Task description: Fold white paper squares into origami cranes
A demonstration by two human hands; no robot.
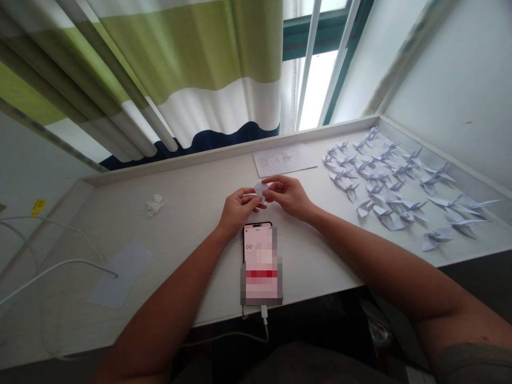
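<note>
A small folded piece of white paper is held up between both hands, above the middle of the white desk. My left hand pinches its lower left side between thumb and fingers. On its right side, the thumb and index finger of my right hand close on the paper. Just below the hands lies a phone with a lit pinkish screen, partly blurred out. Behind them a printed sheet rests flat on the desk.
Many folded paper cranes cover the desk's right side. A crumpled tissue and a flat paper sheet with a white cable across it are at left. A charging cable runs from the phone. A curtain hangs behind.
</note>
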